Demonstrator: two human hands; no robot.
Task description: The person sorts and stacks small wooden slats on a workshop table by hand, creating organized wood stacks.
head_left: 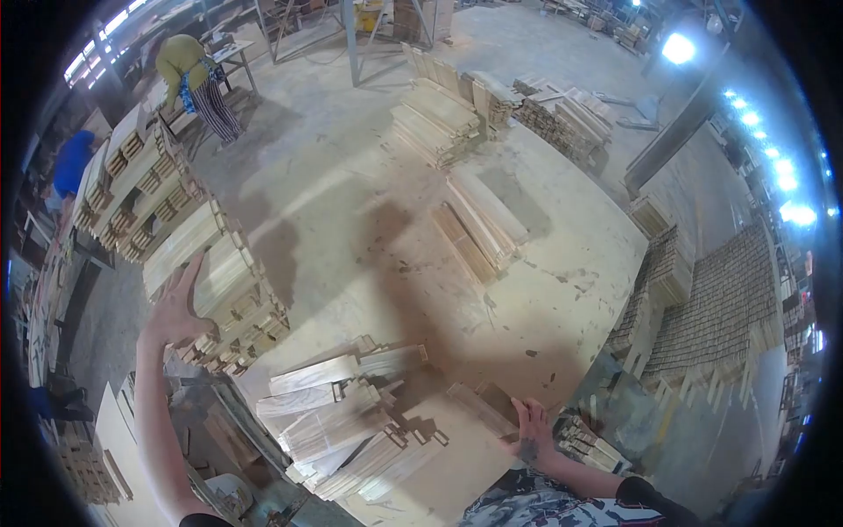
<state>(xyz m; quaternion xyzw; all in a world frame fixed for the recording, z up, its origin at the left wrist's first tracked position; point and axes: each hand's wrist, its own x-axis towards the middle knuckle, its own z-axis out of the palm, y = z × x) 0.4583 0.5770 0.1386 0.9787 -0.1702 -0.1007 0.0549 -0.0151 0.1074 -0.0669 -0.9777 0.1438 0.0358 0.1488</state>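
My left hand (180, 314) is open, thumb and fingers spread, over the near end of a tall stack of light wooden slats (211, 263) on the left. Whether it presses on the slats or hovers just above them is hard to tell. At the front of the table, my right hand (532, 432) has its fingers and thumb closed around the right end of a short pair of wooden boards (486, 409). Between the hands lies a loose, uneven pile of short wooden boards (338, 422).
Farther along the pale table (351, 255) sit a small bundle of boards (479, 228) and a larger stack (436, 121). A big pile of strips (711, 303) stands to the right. A person in a yellow-green top (180, 57) bends at the back left; another in blue (73, 162) is nearby.
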